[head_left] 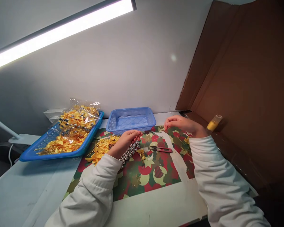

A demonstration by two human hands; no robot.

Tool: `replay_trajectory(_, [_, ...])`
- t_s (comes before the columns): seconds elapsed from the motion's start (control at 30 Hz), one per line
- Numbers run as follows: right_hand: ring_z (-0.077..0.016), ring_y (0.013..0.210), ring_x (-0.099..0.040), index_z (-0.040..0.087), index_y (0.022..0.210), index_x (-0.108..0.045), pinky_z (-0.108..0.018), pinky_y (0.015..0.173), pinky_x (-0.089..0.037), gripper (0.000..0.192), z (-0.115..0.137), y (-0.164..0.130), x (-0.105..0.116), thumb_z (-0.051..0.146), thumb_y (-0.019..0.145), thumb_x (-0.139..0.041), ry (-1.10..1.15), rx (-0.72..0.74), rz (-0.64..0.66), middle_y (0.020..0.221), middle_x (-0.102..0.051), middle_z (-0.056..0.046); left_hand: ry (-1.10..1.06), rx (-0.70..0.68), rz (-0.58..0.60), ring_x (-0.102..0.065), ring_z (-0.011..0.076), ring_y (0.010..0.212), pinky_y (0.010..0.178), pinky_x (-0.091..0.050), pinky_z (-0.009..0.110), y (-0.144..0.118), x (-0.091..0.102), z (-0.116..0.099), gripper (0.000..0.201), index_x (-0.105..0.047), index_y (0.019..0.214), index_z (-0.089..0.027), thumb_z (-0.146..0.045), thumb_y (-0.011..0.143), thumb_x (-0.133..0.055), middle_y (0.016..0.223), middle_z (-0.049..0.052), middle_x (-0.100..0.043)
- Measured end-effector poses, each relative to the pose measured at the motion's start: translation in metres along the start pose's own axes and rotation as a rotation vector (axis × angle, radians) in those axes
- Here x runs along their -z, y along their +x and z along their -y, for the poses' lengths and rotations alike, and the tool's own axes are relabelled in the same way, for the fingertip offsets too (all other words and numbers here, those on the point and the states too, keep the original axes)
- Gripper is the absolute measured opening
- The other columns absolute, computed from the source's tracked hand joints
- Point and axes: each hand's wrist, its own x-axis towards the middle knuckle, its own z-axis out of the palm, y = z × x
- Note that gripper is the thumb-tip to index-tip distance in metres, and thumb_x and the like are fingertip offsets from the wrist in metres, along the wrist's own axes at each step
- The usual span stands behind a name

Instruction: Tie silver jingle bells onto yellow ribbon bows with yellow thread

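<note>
My left hand (128,141) is closed in a pinch above a heap of silver beads (130,153). Opposite it, my right hand (181,124) pinches too, and a thin pale thread (153,131) seems to run between the fingertips. What else the left fingers hold is too small to make out. Below the left fingertips lies a small yellow petal piece (141,154). Red-handled thread snips (161,149) rest on the patterned mat (153,179) between the hands. A pile of yellow petal pieces (101,148) is left of my left hand, partly covered by it.
A blue basket (109,126) stands behind the hands. At left, a blue tray (29,155) carries yellow pieces and a clear bag (80,116) of more. A yellow spool (214,123) stands right of my right wrist, near a cardboard wall (239,78). A lamp (66,30) hangs above.
</note>
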Motion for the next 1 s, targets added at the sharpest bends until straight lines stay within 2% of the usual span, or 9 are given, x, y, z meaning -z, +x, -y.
replay_trajectory(0.1, [-0.0156,0.077,-0.059,0.016,0.067,-0.058,-0.028,0.070,-0.044,0.023,-0.003,0.002,0.000,0.037,0.076,-0.061,0.097,0.052,-0.030,0.078,-0.066,-0.005,0.165,0.057,0.040,-0.039,0.0092,0.046,0.047,-0.026,0.022,-0.003,-0.001,-0.001,0.023,-0.070,0.067,-0.014,-0.036,0.073,-0.069,0.048,-0.004,-0.050])
replay_trajectory(0.2, [-0.0141,0.071,-0.058,0.017,0.064,-0.053,-0.027,0.070,-0.044,0.025,-0.004,0.002,0.002,0.037,0.077,-0.063,0.192,0.105,-0.066,0.065,-0.061,-0.001,0.317,0.090,0.070,-0.037,0.0097,0.043,0.046,-0.024,0.024,-0.007,-0.003,-0.003,0.029,-0.065,0.059,-0.015,-0.040,0.074,-0.066,0.046,-0.004,-0.048])
replay_trajectory(0.33, [-0.0084,0.052,-0.044,0.017,0.061,-0.049,-0.025,0.058,-0.039,0.032,-0.003,-0.001,0.004,0.040,0.074,-0.068,0.230,0.106,-0.132,0.054,-0.048,0.004,0.496,0.095,0.099,-0.039,0.0111,0.042,0.045,-0.023,0.024,-0.010,-0.005,-0.001,0.030,-0.060,0.058,-0.017,-0.043,0.073,-0.065,0.046,-0.004,-0.049])
replay_trajectory(0.5, [-0.0066,0.051,-0.031,0.017,0.062,-0.047,-0.021,0.049,-0.027,0.034,0.000,-0.006,0.006,0.041,0.074,-0.068,0.241,0.098,-0.207,0.055,-0.037,0.006,0.671,0.028,0.108,-0.043,0.0123,0.047,0.046,-0.026,0.023,-0.011,-0.009,0.002,0.025,-0.056,0.071,-0.019,-0.043,0.074,-0.062,0.053,-0.005,-0.049])
replay_trajectory(0.63, [-0.0069,0.052,-0.031,0.017,0.063,-0.047,-0.022,0.051,-0.026,0.032,-0.001,-0.007,0.008,0.040,0.074,-0.068,0.224,0.087,-0.209,0.056,-0.036,0.006,0.756,-0.085,0.167,-0.044,0.0122,0.056,0.052,-0.031,0.022,-0.012,-0.015,0.000,0.019,-0.050,0.077,-0.020,-0.035,0.075,-0.060,0.059,-0.007,-0.047])
replay_trajectory(0.73, [-0.0071,0.052,-0.031,0.017,0.063,-0.047,-0.022,0.050,-0.024,0.033,-0.002,-0.008,0.011,0.041,0.075,-0.067,0.213,0.093,-0.217,0.056,-0.037,0.005,0.819,-0.138,0.251,-0.046,0.0120,0.059,0.055,-0.033,0.022,-0.013,-0.018,-0.002,0.013,-0.054,0.075,-0.019,-0.031,0.074,-0.060,0.063,-0.005,-0.050])
replay_trajectory(0.83, [-0.0072,0.052,-0.031,0.017,0.063,-0.046,-0.021,0.050,-0.025,0.033,-0.002,-0.010,0.014,0.041,0.075,-0.066,0.207,0.089,-0.238,0.056,-0.036,0.005,0.888,-0.148,0.318,-0.049,0.0126,0.058,0.056,-0.034,0.023,-0.014,-0.019,-0.004,0.011,-0.060,0.072,-0.019,-0.029,0.074,-0.059,0.063,-0.003,-0.056])
replay_trajectory(1.0, [-0.0072,0.053,-0.035,0.018,0.063,-0.046,-0.020,0.050,-0.028,0.035,-0.003,-0.011,0.018,0.042,0.071,-0.071,0.235,0.051,-0.303,0.057,-0.036,0.005,0.988,-0.142,0.329,-0.052,0.0137,0.057,0.056,-0.034,0.024,-0.015,-0.017,-0.005,0.007,-0.064,0.068,-0.018,-0.024,0.068,-0.062,0.061,-0.001,-0.059])
